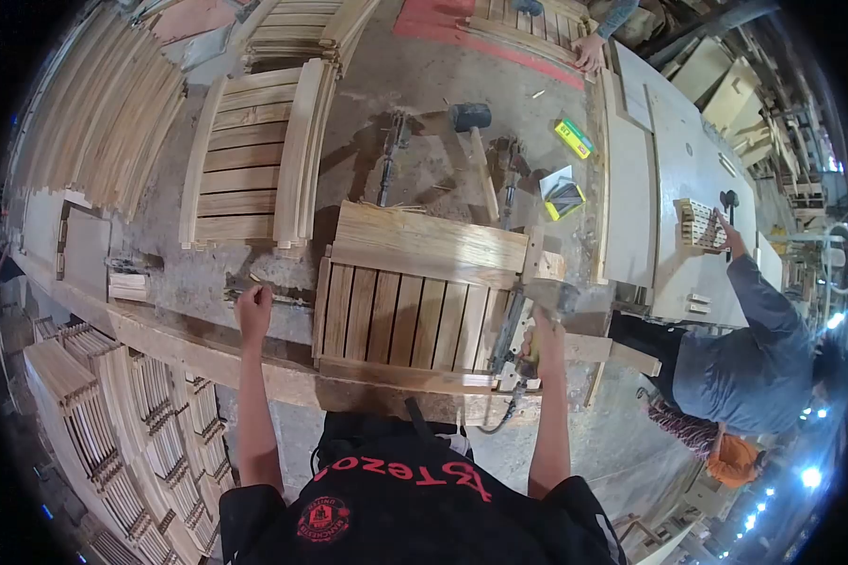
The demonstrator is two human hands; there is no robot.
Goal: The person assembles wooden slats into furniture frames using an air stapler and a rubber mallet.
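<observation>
A slatted wooden panel [400, 315] lies flat on the bench in front of me, with a wide board [429, 243] along its far edge. My left hand [254, 309] is closed beside a metal clamp bar [292, 297], left of the panel; what its fingers hold, if anything, is too small to name. At the panel's right end, my right hand [545, 344] is at a metal clamp [509, 331]. Its fingers are blurred, and their grip is unclear. A grey, blurred tool head [551, 297] shows just beyond that hand.
A black-headed mallet [471, 118], metal clamps and yellow-green boxes [573, 139] lie beyond the panel. Stacked slatted panels [245, 155] stand at the back left. One person [744, 367] works at the right bench; another person's hand [590, 53] is at the top.
</observation>
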